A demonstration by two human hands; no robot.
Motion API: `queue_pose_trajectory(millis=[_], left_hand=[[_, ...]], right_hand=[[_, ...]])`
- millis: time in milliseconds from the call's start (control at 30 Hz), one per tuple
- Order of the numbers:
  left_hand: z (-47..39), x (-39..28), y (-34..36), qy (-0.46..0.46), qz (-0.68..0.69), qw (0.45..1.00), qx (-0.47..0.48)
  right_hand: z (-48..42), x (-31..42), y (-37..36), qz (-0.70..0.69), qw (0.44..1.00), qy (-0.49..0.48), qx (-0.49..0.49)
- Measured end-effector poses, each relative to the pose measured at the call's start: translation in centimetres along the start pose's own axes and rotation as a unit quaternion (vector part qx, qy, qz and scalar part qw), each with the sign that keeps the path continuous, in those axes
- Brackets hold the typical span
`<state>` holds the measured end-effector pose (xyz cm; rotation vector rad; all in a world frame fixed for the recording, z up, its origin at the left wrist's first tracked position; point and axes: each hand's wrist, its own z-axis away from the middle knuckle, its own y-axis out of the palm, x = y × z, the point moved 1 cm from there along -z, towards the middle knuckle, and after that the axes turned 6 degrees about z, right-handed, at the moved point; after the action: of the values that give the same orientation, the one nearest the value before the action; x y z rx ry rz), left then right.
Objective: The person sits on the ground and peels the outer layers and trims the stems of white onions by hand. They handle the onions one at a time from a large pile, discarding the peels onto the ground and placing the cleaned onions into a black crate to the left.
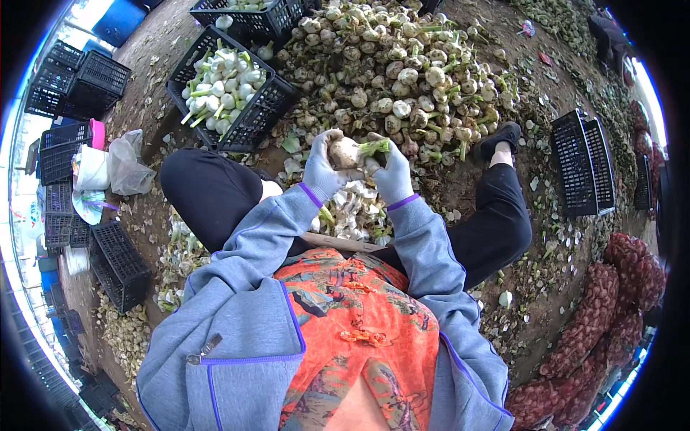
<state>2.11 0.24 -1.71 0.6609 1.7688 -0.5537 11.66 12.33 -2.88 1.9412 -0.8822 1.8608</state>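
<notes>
Between my gloved hands is one garlic bulb (pixel 345 153) with a cut green stem (pixel 374 147) pointing right. My left hand (pixel 323 171) grips the bulb from its left side, fingers curled over the top. On the stem end, my right hand (pixel 392 171) closes around the stalk, thumb and fingers near it. Below the hands, white peeled garlic skins (pixel 356 213) lie heaped between my legs. Just beyond the hands spreads a large pile of soil-stained garlic bulbs (pixel 399 75). A black plastic crate (pixel 259 121) at the upper left holds clean white bulbs with trimmed stems (pixel 223 89).
A second black crate (pixel 253 21) stands behind the first. More black crates (pixel 121 266) line the left, near a clear plastic bag (pixel 131 164). At right are nested black crates (pixel 582 164) and red mesh sacks of garlic (pixel 587 318). Another person (pixel 609 40) is at the upper right.
</notes>
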Motion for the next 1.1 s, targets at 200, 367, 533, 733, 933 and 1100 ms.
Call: queue_pose_trajectory(millis=[200,367,533,733,933,1100], left_hand=[[-0.3,2.2,-0.7,-0.192,0.221,0.956,-0.011],[0.4,2.8,-0.1,-0.062,0.029,0.997,0.024],[-1.2,3.6,-2.2,-0.217,0.299,0.929,-0.004],[-0.7,1.1,-1.2,-0.188,0.215,0.957,0.043],[-1.1,-0.4,-1.9,-0.244,0.317,0.907,0.134],[-1.1,2.1,-2.6,-0.161,0.176,0.963,0.129]], right_hand=[[-0.1,-0.6,-0.5,0.032,0.999,-0.028,0.005],[0.9,-1.3,0.6,-0.146,0.984,0.105,-0.008],[0.6,-1.7,-0.1,-0.275,0.949,0.148,0.031],[-0.3,-2.0,-0.7,-0.218,0.959,0.178,-0.019],[-1.4,-10.7,-5.6,-0.088,0.944,0.222,-0.227],[-1.3,-1.7,-3.6,0.332,0.939,0.092,0.014]])
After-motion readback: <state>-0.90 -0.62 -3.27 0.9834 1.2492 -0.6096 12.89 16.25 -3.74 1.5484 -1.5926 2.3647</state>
